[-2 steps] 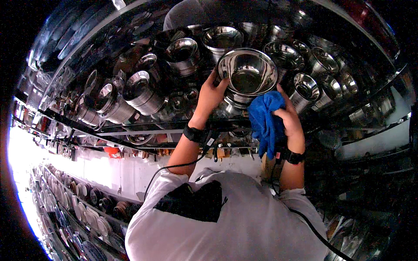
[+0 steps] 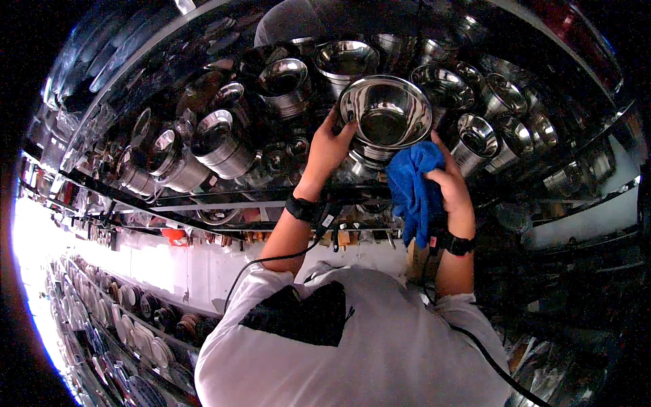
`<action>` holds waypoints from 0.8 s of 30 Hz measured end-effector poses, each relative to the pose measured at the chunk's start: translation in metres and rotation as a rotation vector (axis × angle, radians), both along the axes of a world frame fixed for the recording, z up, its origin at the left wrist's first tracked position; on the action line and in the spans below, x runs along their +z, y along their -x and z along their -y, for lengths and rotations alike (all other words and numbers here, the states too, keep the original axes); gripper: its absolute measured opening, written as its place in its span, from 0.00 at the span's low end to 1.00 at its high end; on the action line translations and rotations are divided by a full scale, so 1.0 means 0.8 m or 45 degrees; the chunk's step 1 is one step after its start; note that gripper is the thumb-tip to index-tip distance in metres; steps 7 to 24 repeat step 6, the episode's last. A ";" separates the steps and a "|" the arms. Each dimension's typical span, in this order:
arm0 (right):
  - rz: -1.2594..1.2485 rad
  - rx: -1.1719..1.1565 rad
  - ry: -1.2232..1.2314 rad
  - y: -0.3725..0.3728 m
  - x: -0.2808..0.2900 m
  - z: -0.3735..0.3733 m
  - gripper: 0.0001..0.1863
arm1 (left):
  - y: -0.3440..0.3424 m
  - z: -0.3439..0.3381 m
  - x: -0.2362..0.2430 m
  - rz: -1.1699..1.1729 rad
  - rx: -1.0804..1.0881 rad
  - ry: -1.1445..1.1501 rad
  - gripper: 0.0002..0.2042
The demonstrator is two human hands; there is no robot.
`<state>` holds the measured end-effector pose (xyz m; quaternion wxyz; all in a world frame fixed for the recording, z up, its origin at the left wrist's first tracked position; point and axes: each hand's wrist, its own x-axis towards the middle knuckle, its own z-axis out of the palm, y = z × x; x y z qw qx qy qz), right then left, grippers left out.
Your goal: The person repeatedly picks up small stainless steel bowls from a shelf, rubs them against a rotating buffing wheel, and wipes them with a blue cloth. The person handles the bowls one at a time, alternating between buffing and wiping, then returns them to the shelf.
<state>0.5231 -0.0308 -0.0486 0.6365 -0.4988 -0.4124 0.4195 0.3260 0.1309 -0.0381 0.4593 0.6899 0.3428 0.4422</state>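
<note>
A shiny steel bowl (image 2: 385, 112) sits on top of a stack of steel bowls (image 2: 371, 156) in front of me. My left hand (image 2: 332, 146) grips its left rim, thumb inside the edge and fingers on the outer wall. Bunched in my right hand (image 2: 453, 186) is a blue cloth (image 2: 415, 186), which hangs down below the bowl. The fingers of that hand reach up by the bowl's right side, partly hidden behind the cloth; whether they touch the metal I cannot tell.
Stacks of steel bowls (image 2: 285, 81) and cups (image 2: 224, 142) crowd the dark shelf (image 2: 271, 202) to the left, behind and right. More steel cups (image 2: 477, 136) stand close by my right hand. A black cable (image 2: 271, 260) runs along my left arm. Lower left, racks hold several plates (image 2: 142, 336).
</note>
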 end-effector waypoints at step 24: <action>-0.093 0.082 -0.001 -0.005 -0.006 -0.006 0.43 | 0.002 -0.004 -0.005 -0.044 -0.055 0.031 0.24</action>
